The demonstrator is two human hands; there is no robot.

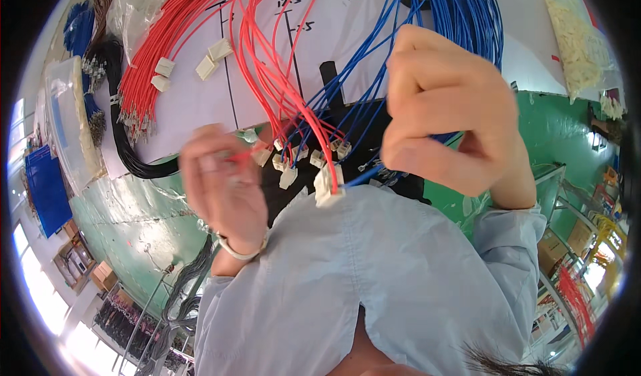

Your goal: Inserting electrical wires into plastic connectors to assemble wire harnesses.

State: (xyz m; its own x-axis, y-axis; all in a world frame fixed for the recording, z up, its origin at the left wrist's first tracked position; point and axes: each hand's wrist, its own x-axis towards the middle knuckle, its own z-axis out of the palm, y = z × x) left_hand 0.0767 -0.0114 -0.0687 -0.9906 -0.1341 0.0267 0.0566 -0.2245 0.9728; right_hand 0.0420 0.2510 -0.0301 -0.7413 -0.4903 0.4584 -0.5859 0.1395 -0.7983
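Note:
My right hand (457,112) is raised on the right, its fingers curled closed. A blue wire (362,177) runs from a white connector housing (327,188) to the fingertips of that hand, which seem to pinch it. Red wires also enter this housing, which hangs in front of my shirt. On the left, my left hand (224,186) is smeared by motion. A red streak shows at its fingers, and whether they grip it cannot be made out. Between the hands dangle several more white housings (288,177) with red and blue wires.
Red wires (150,69) with metal terminals lie on the white table (190,126) at the left, near loose white housings (212,59). A blue wire bundle (471,16) is at the far right. Black cable (127,146) curves along the left. A bag of pale pieces (573,42) stands right.

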